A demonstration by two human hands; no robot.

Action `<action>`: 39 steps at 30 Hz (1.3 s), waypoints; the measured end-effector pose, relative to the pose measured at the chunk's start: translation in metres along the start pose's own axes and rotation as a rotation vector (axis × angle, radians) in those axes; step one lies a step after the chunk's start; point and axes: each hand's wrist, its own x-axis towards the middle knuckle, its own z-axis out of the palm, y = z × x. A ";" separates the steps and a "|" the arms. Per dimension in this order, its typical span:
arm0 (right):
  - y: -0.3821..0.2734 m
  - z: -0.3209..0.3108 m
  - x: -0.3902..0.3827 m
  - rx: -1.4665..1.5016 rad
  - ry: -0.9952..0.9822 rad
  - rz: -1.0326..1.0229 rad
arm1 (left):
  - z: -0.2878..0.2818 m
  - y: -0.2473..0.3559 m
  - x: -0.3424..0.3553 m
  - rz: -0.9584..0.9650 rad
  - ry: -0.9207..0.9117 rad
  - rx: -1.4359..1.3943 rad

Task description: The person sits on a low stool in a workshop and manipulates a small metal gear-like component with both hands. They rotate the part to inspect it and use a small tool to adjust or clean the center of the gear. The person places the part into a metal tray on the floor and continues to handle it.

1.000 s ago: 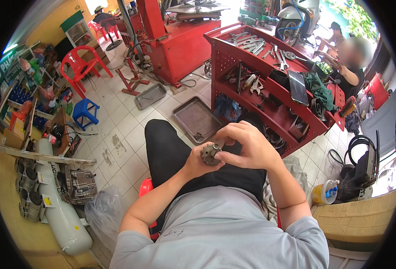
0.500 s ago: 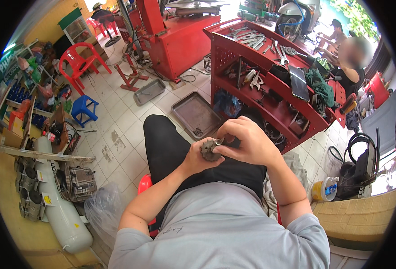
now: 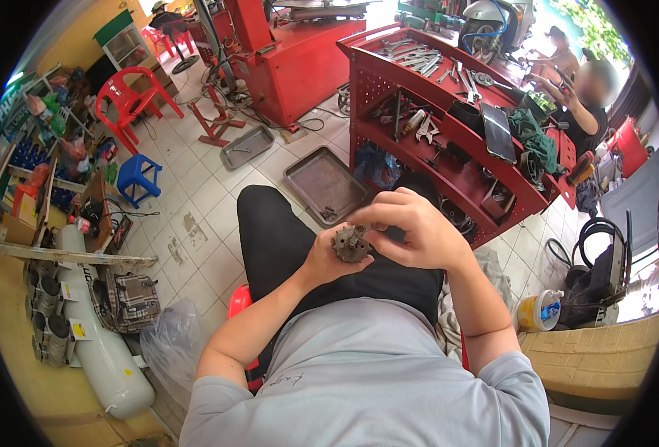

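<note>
My left hand (image 3: 325, 258) is wrapped round a dark, greasy round metal part with a notched rim (image 3: 350, 245), held above my lap with its holed face up. A small metal piece (image 3: 359, 230) shows at the part's upper right edge; I cannot tell whether it is seated in the part or loose. My right hand (image 3: 411, 232) is bent over that edge, with index finger and thumb closed in round the small piece. The fingers hide part of it. Beyond my knees lies a metal tray (image 3: 322, 182) on the floor, with small dark pieces in its near corner.
To the right stands a red tool cart (image 3: 449, 112) with wrenches on top. A smaller tray (image 3: 247, 147), a blue stool (image 3: 140, 180) and a red chair (image 3: 132, 97) are ahead and left. Another person (image 3: 587, 112) sits beyond the cart. A white cylinder (image 3: 109, 343) lies at left.
My right fingers have shifted slightly on the small metal piece, which looks less upright now. The round part's face is turned more into view. The person beyond the cart has moved their hands.
</note>
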 end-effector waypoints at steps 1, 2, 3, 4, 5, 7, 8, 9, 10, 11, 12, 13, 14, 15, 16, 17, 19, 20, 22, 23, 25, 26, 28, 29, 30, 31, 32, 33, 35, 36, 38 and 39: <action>0.001 0.001 0.000 -0.006 -0.014 0.004 | 0.000 0.001 0.000 -0.003 -0.001 0.004; 0.002 0.001 -0.001 -0.012 -0.028 0.008 | -0.001 0.003 0.000 -0.007 -0.002 0.009; 0.002 0.000 -0.001 -0.020 -0.027 0.015 | -0.001 0.004 0.000 -0.010 -0.003 0.013; 0.002 -0.001 -0.001 -0.027 -0.026 0.022 | -0.002 0.003 0.000 -0.002 -0.006 0.023; 0.003 -0.001 -0.001 -0.034 -0.025 0.029 | -0.002 0.002 0.000 0.006 -0.009 0.033; 0.002 0.001 0.000 -0.003 0.018 -0.035 | -0.001 0.005 0.001 0.004 -0.005 0.031; 0.002 0.001 0.000 0.012 0.040 -0.066 | 0.000 0.008 0.002 -0.006 0.003 0.018; 0.001 0.001 0.000 0.004 0.020 -0.049 | 0.001 0.011 0.002 -0.017 0.013 0.007; 0.001 0.001 -0.001 -0.005 0.000 -0.031 | 0.000 0.008 0.001 -0.016 0.007 0.022; 0.002 0.001 -0.001 -0.014 -0.020 -0.013 | -0.001 0.003 0.000 -0.015 0.001 0.037; 0.001 -0.001 -0.001 -0.028 -0.032 0.007 | -0.002 0.002 0.000 -0.015 -0.006 0.052; -0.001 -0.004 0.000 -0.041 -0.044 0.027 | -0.002 0.002 -0.001 -0.020 -0.005 0.047; -0.001 -0.006 0.000 -0.054 -0.056 0.047 | -0.002 0.003 -0.001 -0.025 -0.005 0.042; -0.001 -0.004 0.000 -0.040 -0.026 0.010 | -0.002 0.004 -0.001 -0.029 -0.007 0.036; 0.001 0.000 0.000 -0.025 0.005 -0.028 | -0.001 0.003 -0.001 -0.016 -0.003 0.035; 0.002 0.002 -0.001 -0.011 0.036 -0.065 | -0.001 0.002 0.000 -0.003 0.001 0.034; 0.004 0.003 -0.002 -0.019 0.006 -0.042 | 0.000 0.002 0.000 -0.005 0.001 0.031; 0.005 0.003 -0.002 -0.024 -0.008 -0.031 | -0.001 0.004 0.000 -0.019 -0.005 0.028; 0.002 -0.004 -0.001 -0.068 -0.037 0.014 | -0.002 0.003 -0.001 -0.002 0.000 0.033; 0.000 -0.006 -0.001 -0.090 -0.051 0.036 | -0.001 0.000 -0.001 0.029 0.009 0.041; 0.000 -0.003 -0.001 -0.062 -0.020 -0.028 | -0.001 0.002 0.000 0.041 0.007 0.037; 0.001 -0.002 -0.001 -0.048 -0.004 -0.060 | 0.000 0.004 0.001 0.018 0.000 0.027; 0.003 0.003 -0.002 -0.068 -0.007 -0.043 | -0.001 0.004 0.001 -0.006 -0.006 0.021; 0.004 0.004 -0.002 -0.078 -0.008 -0.034 | -0.001 0.003 0.001 -0.006 -0.006 0.023; 0.002 0.002 -0.001 -0.095 -0.019 -0.016 | -0.002 0.002 0.001 -0.007 -0.006 0.026; 0.000 -0.001 -0.001 -0.113 -0.030 0.002 | -0.002 0.001 0.000 -0.006 -0.003 0.032; -0.001 -0.003 -0.001 -0.131 -0.041 0.020 | -0.003 0.000 -0.001 -0.004 0.000 0.037; -0.002 -0.003 -0.001 -0.108 -0.026 -0.008 | -0.002 0.000 -0.001 0.000 -0.001 0.040; 0.000 0.000 0.000 -0.062 0.005 -0.064 | 0.001 0.002 0.000 0.003 0.011 0.043; 0.002 0.001 -0.001 -0.064 -0.004 -0.059 | 0.001 0.002 0.000 0.004 0.019 0.048; 0.005 0.003 -0.002 -0.068 -0.021 -0.047 | 0.000 0.002 0.000 -0.021 -0.005 0.038; 0.003 0.002 -0.002 -0.091 -0.026 -0.022 | -0.001 0.002 0.000 -0.035 -0.016 0.033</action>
